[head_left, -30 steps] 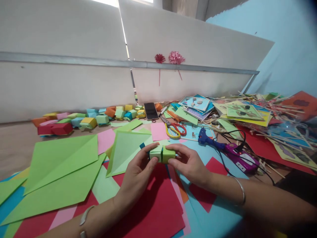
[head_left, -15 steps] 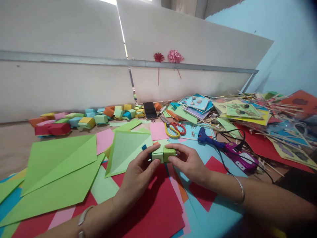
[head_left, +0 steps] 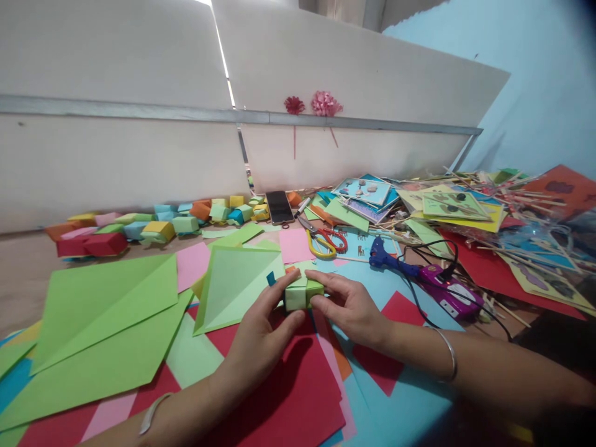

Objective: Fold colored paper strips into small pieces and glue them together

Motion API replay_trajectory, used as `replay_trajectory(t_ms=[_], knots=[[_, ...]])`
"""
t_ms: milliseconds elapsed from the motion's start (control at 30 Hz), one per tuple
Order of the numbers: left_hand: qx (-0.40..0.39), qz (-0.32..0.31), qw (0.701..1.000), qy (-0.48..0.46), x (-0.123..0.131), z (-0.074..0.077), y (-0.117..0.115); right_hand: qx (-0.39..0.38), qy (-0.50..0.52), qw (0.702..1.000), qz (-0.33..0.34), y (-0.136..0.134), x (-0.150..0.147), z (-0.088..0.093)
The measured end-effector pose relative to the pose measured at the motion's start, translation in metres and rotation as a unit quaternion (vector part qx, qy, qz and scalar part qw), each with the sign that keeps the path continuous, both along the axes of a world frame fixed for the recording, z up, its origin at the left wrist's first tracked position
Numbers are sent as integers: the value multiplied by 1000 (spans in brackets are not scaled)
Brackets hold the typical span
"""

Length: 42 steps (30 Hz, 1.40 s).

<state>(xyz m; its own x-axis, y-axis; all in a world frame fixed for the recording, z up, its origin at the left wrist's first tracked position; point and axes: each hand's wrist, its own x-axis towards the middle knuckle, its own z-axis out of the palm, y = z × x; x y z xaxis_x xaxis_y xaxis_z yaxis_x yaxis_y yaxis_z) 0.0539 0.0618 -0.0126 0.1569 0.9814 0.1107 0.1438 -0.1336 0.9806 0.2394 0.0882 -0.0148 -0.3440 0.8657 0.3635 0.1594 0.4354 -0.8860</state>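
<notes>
A small folded paper cube (head_left: 295,299), pale green with a brighter green right side, is held between my two hands over the red paper. My left hand (head_left: 265,320) has its fingers along the cube's left and back, the thumb low at its front edge. From the other side, my right hand (head_left: 351,307) pinches the bright green end between thumb and fingers. Just behind the cube, a bit of blue paper (head_left: 270,279) sticks up by my left fingers. Under my hands lies a red sheet (head_left: 288,385). The cube's back is hidden.
Green sheets (head_left: 112,304) spread to the left. Several folded paper cubes (head_left: 107,243) line the board's foot. Beyond my hands lie a phone (head_left: 279,207) and scissors (head_left: 321,241). At right are a blue glue gun (head_left: 393,259), a purple power strip (head_left: 449,290) with cords, and piled cards and sticks.
My left thumb has slid down off the cube's front face to its lower edge. The cube has turned slightly, showing less of its bright green side. The view has shifted a little.
</notes>
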Motion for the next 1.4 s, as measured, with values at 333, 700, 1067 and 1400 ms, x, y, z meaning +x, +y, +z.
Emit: replay_trajectory(t_ms=[333,700,1067,1400], knots=[[185,26,965,186,-6,-14,3,49,-113,991,-52,-6,3,9],[284,15,911,299,-6,-21,2,3,-126,992,-13,-13,-6,4],[327,40,887,323,-7,-15,10,133,-160,978,4,-3,4,2],[363,17,863,351,-4,-14,-1,246,-221,943,27,-2,10,-9]])
